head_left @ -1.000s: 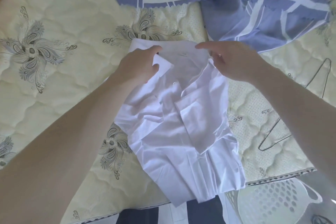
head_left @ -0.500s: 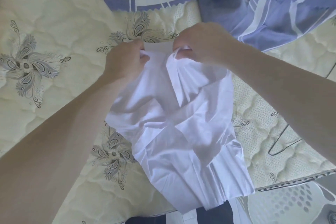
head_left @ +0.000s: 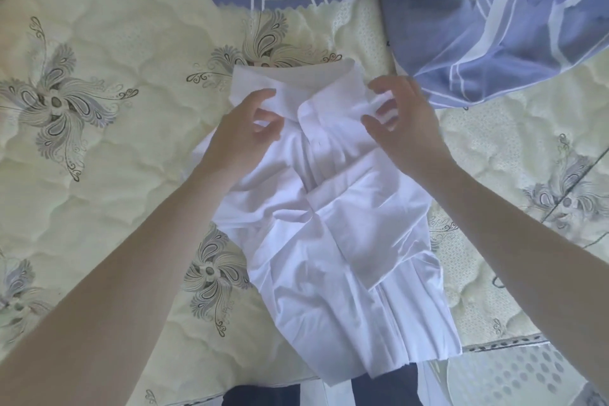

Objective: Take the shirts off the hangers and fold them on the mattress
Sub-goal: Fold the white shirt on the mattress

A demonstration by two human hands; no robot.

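Note:
A white shirt [head_left: 329, 224] lies front-up on the quilted cream mattress [head_left: 115, 158], its collar at the far end and its hem hanging over the near edge. My left hand [head_left: 240, 135] pinches the left collar flap between thumb and curled fingers. My right hand [head_left: 405, 122] has its fingers curled round a bunch of fabric at the right side of the collar. The two front panels meet down the middle, and the sleeves are tucked out of sight. A thin wire hanger [head_left: 580, 176] lies on the mattress to the right, only partly visible.
A blue cloth with white stripes [head_left: 494, 36] covers the far right of the mattress, close to my right hand. A white perforated basket [head_left: 514, 372] stands below the mattress edge at the lower right. Dark fabric [head_left: 382, 389] shows at the bottom.
Both hands were bunched together at the middle of the collar; they have moved apart to either side. The collar now lies flatter and the front panels are closed.

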